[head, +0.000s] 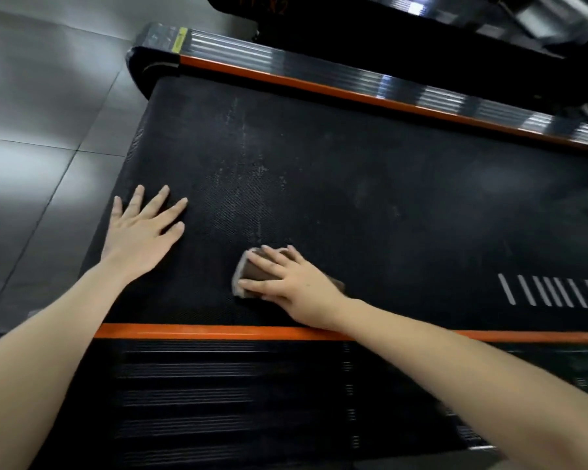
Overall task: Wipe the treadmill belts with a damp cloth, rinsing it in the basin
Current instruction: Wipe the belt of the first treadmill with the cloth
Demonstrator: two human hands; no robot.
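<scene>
Cloth (252, 271) sits under flat right hand (296, 286); left hand (140, 235) presses belt (353, 181).

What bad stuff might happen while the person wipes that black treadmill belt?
1. The left hand leans flat on the belt; if the belt rolls, the person may slip forward.
2. The right hand only presses flat on the small cloth, so the cloth might slide out.
3. Pale streaks lie beyond the cloth and may get missed.
</scene>
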